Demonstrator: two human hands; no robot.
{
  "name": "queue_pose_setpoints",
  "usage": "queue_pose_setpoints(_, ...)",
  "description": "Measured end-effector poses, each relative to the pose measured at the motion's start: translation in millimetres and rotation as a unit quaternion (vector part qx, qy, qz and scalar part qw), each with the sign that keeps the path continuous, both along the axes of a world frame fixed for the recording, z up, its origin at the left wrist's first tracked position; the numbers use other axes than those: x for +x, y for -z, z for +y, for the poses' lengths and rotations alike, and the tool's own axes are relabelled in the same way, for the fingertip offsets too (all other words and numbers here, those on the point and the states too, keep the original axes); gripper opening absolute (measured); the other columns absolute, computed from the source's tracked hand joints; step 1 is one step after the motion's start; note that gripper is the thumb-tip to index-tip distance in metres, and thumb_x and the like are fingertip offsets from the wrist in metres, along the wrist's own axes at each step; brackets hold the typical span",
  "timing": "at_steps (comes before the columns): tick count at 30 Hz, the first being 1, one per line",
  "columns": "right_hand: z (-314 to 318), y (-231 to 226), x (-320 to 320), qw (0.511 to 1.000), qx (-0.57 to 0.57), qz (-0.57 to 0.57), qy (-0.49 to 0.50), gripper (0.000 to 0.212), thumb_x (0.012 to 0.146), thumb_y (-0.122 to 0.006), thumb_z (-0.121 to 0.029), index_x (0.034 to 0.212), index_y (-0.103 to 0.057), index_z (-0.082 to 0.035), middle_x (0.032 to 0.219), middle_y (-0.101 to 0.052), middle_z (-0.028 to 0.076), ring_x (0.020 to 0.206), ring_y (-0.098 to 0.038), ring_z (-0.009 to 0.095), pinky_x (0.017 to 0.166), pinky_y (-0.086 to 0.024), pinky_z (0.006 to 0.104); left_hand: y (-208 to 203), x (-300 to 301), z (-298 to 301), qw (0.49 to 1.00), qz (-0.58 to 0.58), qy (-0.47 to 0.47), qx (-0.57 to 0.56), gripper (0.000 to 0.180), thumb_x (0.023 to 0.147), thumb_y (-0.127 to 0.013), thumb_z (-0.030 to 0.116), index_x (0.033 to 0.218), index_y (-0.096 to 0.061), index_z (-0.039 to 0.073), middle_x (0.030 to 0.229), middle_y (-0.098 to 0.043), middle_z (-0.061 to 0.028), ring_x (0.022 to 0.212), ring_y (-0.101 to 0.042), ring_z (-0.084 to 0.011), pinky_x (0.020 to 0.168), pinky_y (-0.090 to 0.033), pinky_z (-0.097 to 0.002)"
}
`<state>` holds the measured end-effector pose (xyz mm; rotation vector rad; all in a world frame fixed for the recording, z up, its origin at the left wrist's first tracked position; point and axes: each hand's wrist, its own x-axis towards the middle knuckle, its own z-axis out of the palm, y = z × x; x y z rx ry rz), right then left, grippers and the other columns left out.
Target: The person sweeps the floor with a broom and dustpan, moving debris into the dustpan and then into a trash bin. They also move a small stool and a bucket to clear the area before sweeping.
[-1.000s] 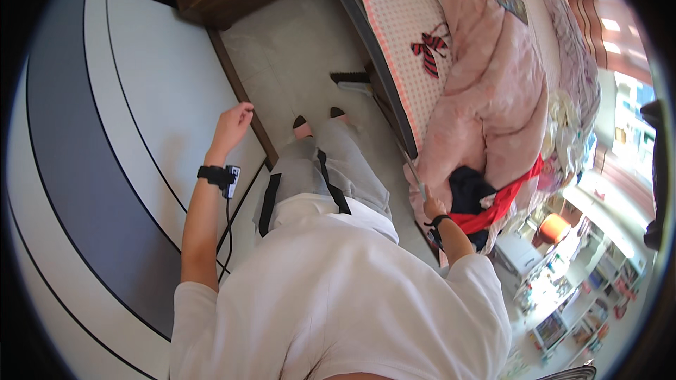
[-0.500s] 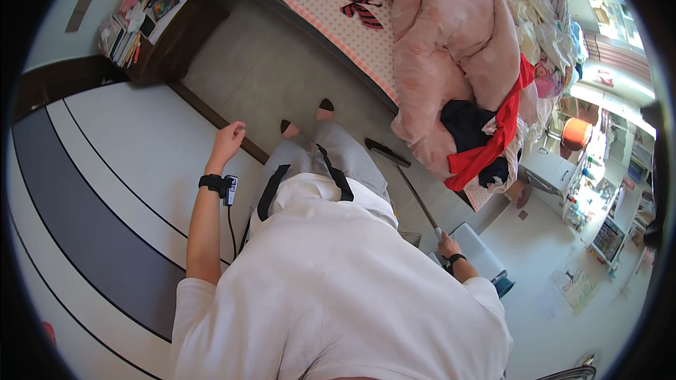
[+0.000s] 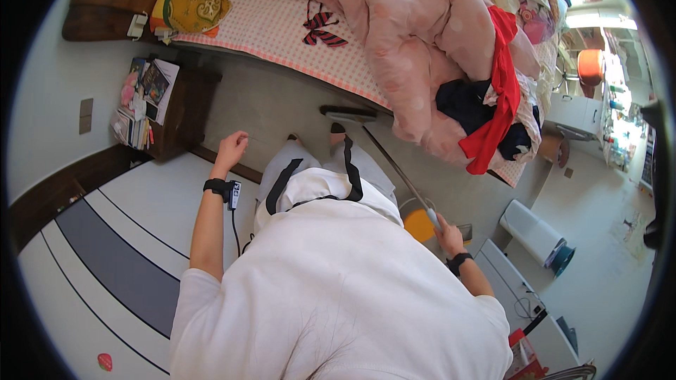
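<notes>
A person's right hand (image 3: pixel 445 231) closed around the grey handle of a long floor mop (image 3: pixel 394 167), its flat head on the grey floor beside the pink-quilted bed (image 3: pixel 296 28); the left hand (image 3: pixel 231 146) hung loosely open, holding nothing; steady, even strokes would serve best

Red package (image 3: pixel 522 355) lower right, beside white cabinet (image 3: pixel 514 288).

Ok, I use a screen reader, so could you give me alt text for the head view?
Seen from above, a person's right hand grips a long-handled mop whose head rests on the floor beside a bed piled with a pink quilt. The left hand hangs open and empty.
</notes>
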<state>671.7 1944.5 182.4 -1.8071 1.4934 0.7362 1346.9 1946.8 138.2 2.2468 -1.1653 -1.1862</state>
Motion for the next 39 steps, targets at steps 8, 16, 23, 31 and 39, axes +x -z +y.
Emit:
queue_pose_setpoints(8,-87.1,64.5,158.5,0.948,0.092,-0.283,0.109,0.042,0.083,-0.056,-0.023,0.121,-0.050,-0.005,0.076,-0.062,0.017,0.063,-0.061,0.029,0.055,-0.047,0.0387,-28.8,47.1,-64.3,0.993,-0.022,0.115,-0.014,0.022,0.083,-0.054,0.015,0.099,-0.059,0.001,0.071,-0.062,-0.0088,0.061,-0.059,-0.0151,0.059,-0.048,-0.0275)
queue_pose_setpoints(16,-98.1,136.2,361.7,0.747,0.408,-0.357,0.385,0.031,0.086,-0.050,-0.020,0.112,-0.049,-0.002,0.062,-0.050,0.002,0.050,-0.046,0.011,0.042,-0.036,0.0245,-10.8,146.5,-52.2,0.984,0.048,0.161,0.055,0.021,0.085,-0.053,0.011,0.102,-0.059,0.000,0.073,-0.061,-0.0067,0.061,-0.057,-0.0105,0.059,-0.047,-0.0243)
queue_pose_setpoints(23,-41.3,144.7,485.2,0.559,0.445,-0.366,0.597,0.008,0.085,-0.048,-0.009,0.083,-0.045,-0.001,0.062,-0.047,0.003,0.049,-0.048,0.010,0.041,-0.040,0.0219,2.9,256.3,2.2,0.976,0.080,0.150,0.133,0.022,0.087,-0.052,0.011,0.104,-0.058,-0.001,0.075,-0.061,-0.0069,0.059,-0.055,-0.0103,0.055,-0.045,-0.0228)
queue_pose_setpoints(31,29.6,176.7,465.2,0.240,0.518,-0.423,0.704,0.014,0.090,-0.045,-0.011,0.085,-0.035,-0.003,0.061,-0.040,0.001,0.048,-0.039,0.008,0.039,-0.036,0.0193,12.8,258.3,-34.6,0.963,0.042,0.243,0.111,0.022,0.087,-0.051,0.011,0.103,-0.058,-0.002,0.075,-0.061,-0.0076,0.061,-0.057,-0.0118,0.056,-0.047,-0.0240)
queue_pose_setpoints(39,162.6,121.0,254.2,0.103,0.394,-0.430,0.806,0.016,0.088,-0.048,-0.010,0.082,-0.036,-0.002,0.061,-0.042,0.002,0.046,-0.040,0.007,0.038,-0.039,0.0174,13.6,157.0,-90.9,0.937,0.053,0.331,0.096,0.022,0.086,-0.053,0.014,0.104,-0.059,0.002,0.077,-0.062,-0.0057,0.059,-0.058,-0.0089,0.054,-0.046,-0.0204)
